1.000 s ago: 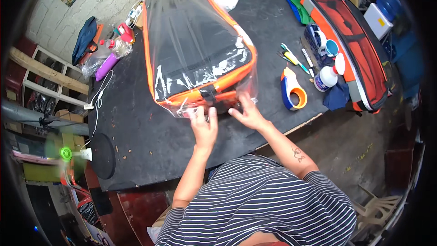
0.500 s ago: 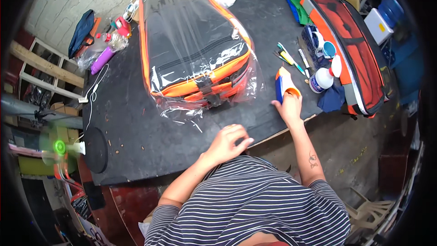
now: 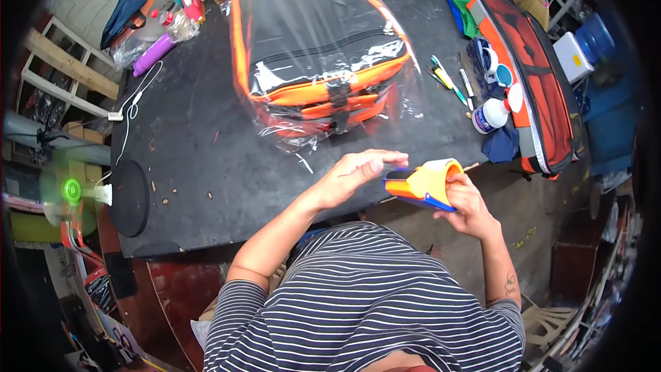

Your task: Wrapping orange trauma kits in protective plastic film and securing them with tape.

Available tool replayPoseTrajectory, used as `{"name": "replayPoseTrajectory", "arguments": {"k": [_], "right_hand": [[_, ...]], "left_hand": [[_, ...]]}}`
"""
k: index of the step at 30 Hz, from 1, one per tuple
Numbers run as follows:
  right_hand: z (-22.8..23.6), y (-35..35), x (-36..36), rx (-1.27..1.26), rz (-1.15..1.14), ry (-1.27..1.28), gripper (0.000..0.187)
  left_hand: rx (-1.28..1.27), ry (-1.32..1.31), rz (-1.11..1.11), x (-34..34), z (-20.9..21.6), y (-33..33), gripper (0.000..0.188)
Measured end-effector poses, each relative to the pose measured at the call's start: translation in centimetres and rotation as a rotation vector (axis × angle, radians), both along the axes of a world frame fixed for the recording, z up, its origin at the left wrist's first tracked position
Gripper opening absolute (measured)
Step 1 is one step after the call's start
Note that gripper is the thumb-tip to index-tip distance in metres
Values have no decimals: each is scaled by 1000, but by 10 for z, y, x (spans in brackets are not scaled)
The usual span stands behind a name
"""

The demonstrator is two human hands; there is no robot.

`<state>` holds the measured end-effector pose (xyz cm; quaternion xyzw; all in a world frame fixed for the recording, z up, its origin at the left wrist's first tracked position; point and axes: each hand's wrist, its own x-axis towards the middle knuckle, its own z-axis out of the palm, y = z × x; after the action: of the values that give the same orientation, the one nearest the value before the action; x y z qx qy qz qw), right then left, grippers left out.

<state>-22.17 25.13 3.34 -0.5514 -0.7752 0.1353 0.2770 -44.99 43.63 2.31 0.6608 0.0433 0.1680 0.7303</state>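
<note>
My right hand [image 3: 469, 208] is wrapped round an orange and blue tape dispenser [image 3: 421, 184], lifted at the table's front edge and tilted with its front end toward the left. My left hand [image 3: 352, 176] hovers by that front end, its fingers stretched out and nothing held. I cannot tell whether its fingertips touch the dispenser. Beyond both hands lies a large black bag with orange trim [image 3: 320, 93], wrapped in clear plastic that bunches at its near end.
Pens [image 3: 449, 81], a white spray bottle [image 3: 490, 116] and a red-and-black bag [image 3: 527, 69] are at the right. A purple bottle [image 3: 153, 55], a white cable [image 3: 135, 100] and a black disc [image 3: 129, 198] lie leftward. A green fan [image 3: 71, 191] spins beside the black table [image 3: 200, 158].
My right hand has picked the tape dispenser up off the table, drawn it nearer and turned it leftward. My left hand has risen toward it and straightened its fingers.
</note>
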Motion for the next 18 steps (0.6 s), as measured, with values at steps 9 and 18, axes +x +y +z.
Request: {"name": "replayPoseTrajectory", "arguments": {"k": [9, 18], "right_hand": [[26, 26, -79, -61, 229, 1, 30], [-10, 72, -165, -118, 233, -128, 29]], "left_hand": [[133, 21, 450, -89, 9, -15, 16], [103, 8, 1366, -189, -118, 29, 7]]}}
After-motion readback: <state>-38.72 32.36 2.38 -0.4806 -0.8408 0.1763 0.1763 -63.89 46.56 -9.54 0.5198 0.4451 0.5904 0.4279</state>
